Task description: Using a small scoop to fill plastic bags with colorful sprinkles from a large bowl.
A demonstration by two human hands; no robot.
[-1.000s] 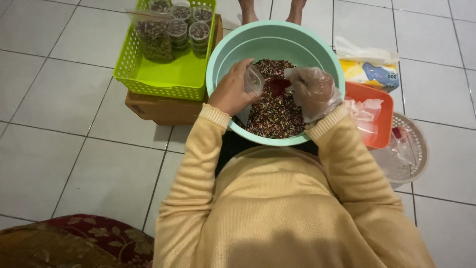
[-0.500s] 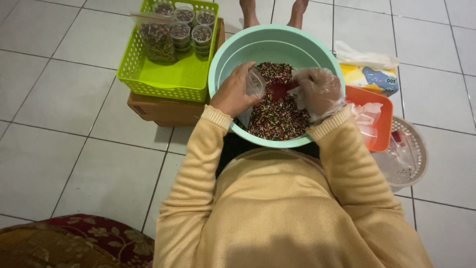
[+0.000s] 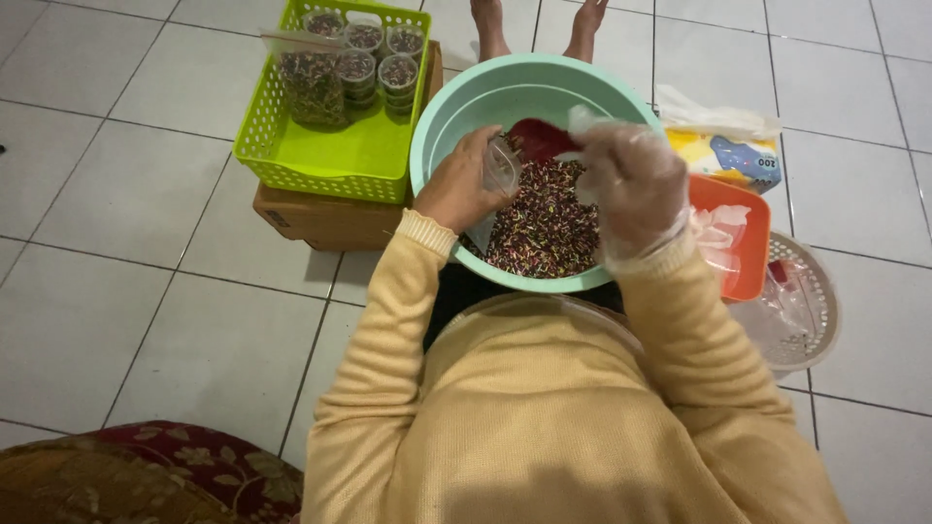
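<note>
A mint-green basin (image 3: 456, 107) sits in front of me, holding a heap of small multicoloured pieces (image 3: 549, 228). My left hand (image 3: 456, 189) is bare and holds a small clear cup (image 3: 502, 167) over the heap. My right hand (image 3: 631, 180) wears a thin clear plastic glove and grips a red scoop (image 3: 539, 138), lifted above the heap beside the cup. My yellow sleeves reach in from below.
A lime-green basket (image 3: 330, 155) rests on a cardboard box (image 3: 320, 221) at left, with several filled lidded cups (image 3: 374, 53) at its far end. An orange tray (image 3: 743, 243), a round white woven tray (image 3: 811, 301) and a printed packet (image 3: 733, 155) lie at right. Someone's bare feet (image 3: 539, 24) show beyond the basin.
My right hand has lifted the red scoop up out of the heap toward the cup. My left hand keeps the cup in about the same place.
</note>
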